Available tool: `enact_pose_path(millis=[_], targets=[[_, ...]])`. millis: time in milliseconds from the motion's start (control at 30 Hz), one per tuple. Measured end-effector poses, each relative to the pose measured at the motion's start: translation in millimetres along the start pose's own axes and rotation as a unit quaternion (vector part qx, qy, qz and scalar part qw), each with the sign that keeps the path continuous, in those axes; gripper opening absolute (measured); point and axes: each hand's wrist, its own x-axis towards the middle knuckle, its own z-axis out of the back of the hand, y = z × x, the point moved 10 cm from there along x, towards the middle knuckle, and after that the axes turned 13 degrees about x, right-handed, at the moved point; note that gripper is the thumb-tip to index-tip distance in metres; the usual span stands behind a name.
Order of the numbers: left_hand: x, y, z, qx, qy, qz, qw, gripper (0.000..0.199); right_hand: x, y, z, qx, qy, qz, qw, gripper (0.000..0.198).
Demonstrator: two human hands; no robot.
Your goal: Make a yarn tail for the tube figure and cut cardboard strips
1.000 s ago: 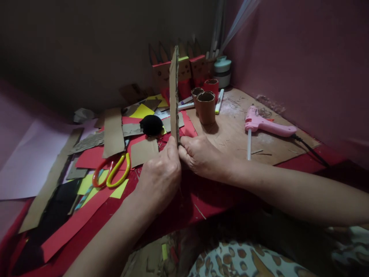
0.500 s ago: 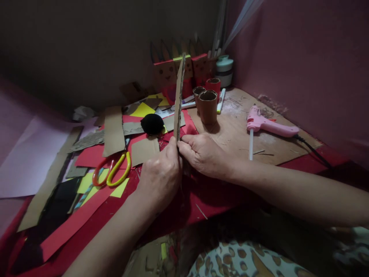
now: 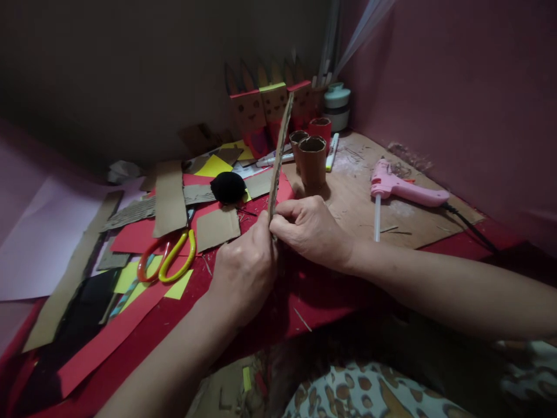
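Note:
A strip of cardboard [image 3: 281, 152] stands up edge-on between my two hands, its top leaning to the right. My left hand [image 3: 246, 264] is closed around its lower part, thumb uppermost. The thumb and curled fingers of my right hand [image 3: 311, 232] pinch the same strip at its right side, touching the left hand's fingertips. The strip's lower end is hidden by my hands. Just beyond them lie a square cardboard piece [image 3: 218, 226] and a round black object [image 3: 228, 187]. Scissors [image 3: 177, 255] with red and yellow handles rest to the left.
A pink glue gun [image 3: 404, 188] with its cord lies on a brown board [image 3: 348, 203] at the right. Cardboard tubes [image 3: 312, 159] stand behind my hands, near rabbit-like cardboard figures [image 3: 248, 110] and a lidded jar [image 3: 336, 104]. Paper and cardboard scraps cover the left side, including a red strip [image 3: 117, 337].
The top of the cardboard strip has tipped to the right. My hands still grip its lower part; the right fingers have shifted slightly. The whole view has moved a little.

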Motion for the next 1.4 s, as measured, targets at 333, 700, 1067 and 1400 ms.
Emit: enact_pose_path(millis=[333, 700, 1067, 1400], targets=[[2.2, 37.0, -7.9, -0.301, 0.076, 0.153, 0.938, 0.032, 1.6, -10.6, -7.3, 0.118, 0.034, -0.053, 0.991, 0.02], [-4.7, 40.7, 16.2, -0.149, -0.071, 0.154, 0.974, 0.035, -3.1, -2.8, -12.4, 0.052, 0.041, -0.025, 0.998, 0.037], [0.0, 31.5, 12.1, -0.135, -0.094, 0.112, 0.98, 0.032, -3.0, -15.9, -33.6, 0.033, 0.11, -0.034, 0.993, 0.029], [1.7, 22.3, -3.6, -0.121, -0.054, 0.077, 0.988, 0.03, 1.1, -34.2, -35.3, 0.036, 0.097, -0.109, 0.989, 0.017]])
